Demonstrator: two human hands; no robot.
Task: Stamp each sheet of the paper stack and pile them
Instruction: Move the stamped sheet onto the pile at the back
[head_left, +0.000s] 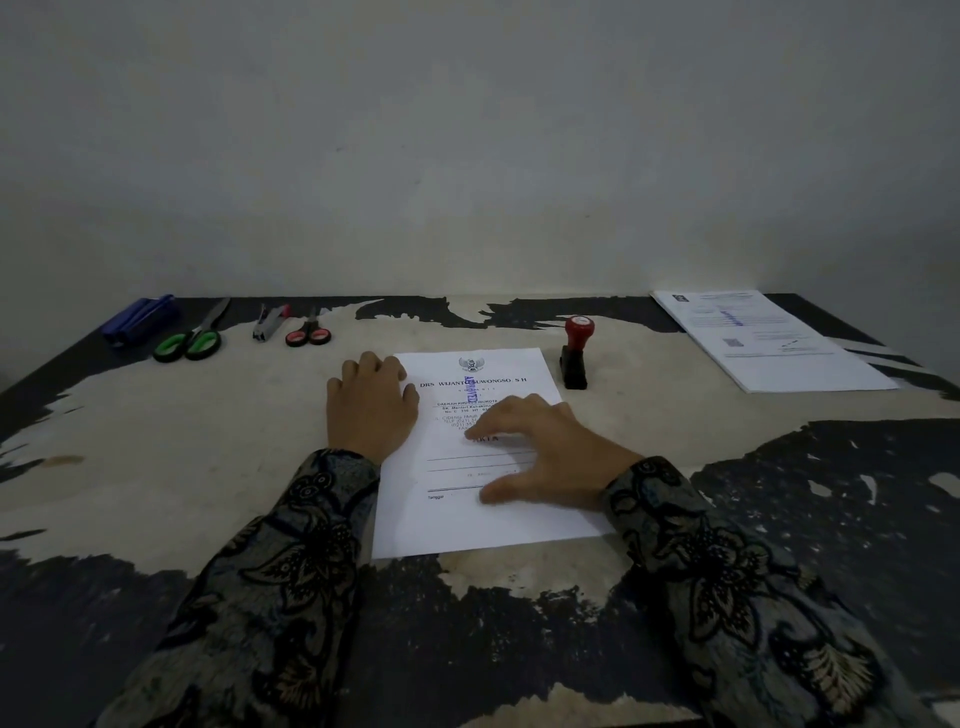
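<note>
1. The sheet (483, 457) lies on the counter (208, 431) just left of the stamp (575, 358) and already bears a blue mark near its top
2. Left hand (370, 402) rests flat on its left edge, right hand (540, 447) spread on its middle; fingers (483, 427) wide, holding nothing
3. Next, I think: move this sheet to the pile (769, 338), far right of the stamp

Sheet text: the right hand (540, 447) covers the middle lines of the sheet (483, 519).
Sheet's left edge: partly under the left hand (371, 405).
Far-right stack (769, 338): print too small to read.
Desk (156, 447): near edge and both near corners cut off.
Sleeves (270, 571): cut off below.
</note>
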